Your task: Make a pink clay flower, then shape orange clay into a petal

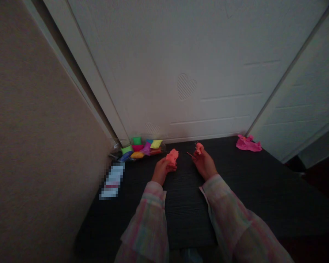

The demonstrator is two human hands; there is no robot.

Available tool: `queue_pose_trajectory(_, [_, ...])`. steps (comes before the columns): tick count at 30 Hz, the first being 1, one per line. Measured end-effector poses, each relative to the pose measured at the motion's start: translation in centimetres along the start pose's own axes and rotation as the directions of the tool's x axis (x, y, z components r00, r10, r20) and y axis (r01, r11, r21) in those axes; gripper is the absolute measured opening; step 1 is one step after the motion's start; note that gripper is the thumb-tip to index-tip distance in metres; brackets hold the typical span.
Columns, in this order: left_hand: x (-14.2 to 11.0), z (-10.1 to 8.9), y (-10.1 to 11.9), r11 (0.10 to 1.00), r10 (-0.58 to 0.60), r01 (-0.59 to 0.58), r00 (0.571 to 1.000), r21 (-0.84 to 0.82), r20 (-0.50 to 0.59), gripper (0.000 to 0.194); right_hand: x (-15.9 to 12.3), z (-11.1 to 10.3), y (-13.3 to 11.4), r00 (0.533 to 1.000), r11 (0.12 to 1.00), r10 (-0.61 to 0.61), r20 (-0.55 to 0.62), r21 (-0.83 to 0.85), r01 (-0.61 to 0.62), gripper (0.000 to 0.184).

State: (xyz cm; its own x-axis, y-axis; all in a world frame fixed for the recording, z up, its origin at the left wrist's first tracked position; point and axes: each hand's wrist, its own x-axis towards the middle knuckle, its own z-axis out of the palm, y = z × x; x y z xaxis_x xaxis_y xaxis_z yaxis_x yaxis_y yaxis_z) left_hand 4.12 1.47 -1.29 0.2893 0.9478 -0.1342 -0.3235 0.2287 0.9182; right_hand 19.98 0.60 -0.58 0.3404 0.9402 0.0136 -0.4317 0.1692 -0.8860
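Observation:
My left hand (161, 170) is closed around a coral lump of modelling clay (172, 157), uneven and marked with small dents. Apart from it, to the right, my right hand (204, 163) pinches a smaller coral piece of clay (199, 147) at its fingertips. A thin reddish stick (190, 154) pokes out leftward from the right fingers; how it is held is hard to make out. Both hands are raised over the dark table (181, 212), and a gap separates the two pieces of clay.
Several small bright packets (137, 148) lie at the table's back left. In front of them is a blurred pale packet (113, 181). A crumpled pink piece (248, 143) rests at the back right. A white panel (164, 73) rises behind the table; a beige wall (44, 146) borders the left.

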Motion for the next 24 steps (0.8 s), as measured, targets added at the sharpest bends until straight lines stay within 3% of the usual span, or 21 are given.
queue_pose_trajectory(5, [-0.1,0.5,0.1,0.999,-0.001,0.0,1.0,0.046,0.027,0.023,-1.8,2.5,0.8,0.972,0.991,0.09,0.215,-0.116,-0.067,0.019])
queue_pose_trajectory(11, [-0.4,0.7,0.3,0.988,0.013,-0.027,0.996,0.154,0.09,0.03,-2.0,2.8,1.5,0.966,0.985,0.128,0.224,-0.145,-0.097,0.035])
queue_pose_trajectory(18, [-0.4,0.6,0.2,0.963,0.022,-0.048,0.995,0.264,0.101,0.027,-2.3,2.7,0.9,0.872,0.961,0.274,0.405,-0.161,-0.227,0.026])
queue_pose_trajectory(24, [-0.6,1.2,0.3,0.952,0.045,-0.061,0.997,0.301,0.062,0.018,-1.9,2.4,1.6,0.936,0.976,0.206,0.285,-0.123,-0.178,0.023])
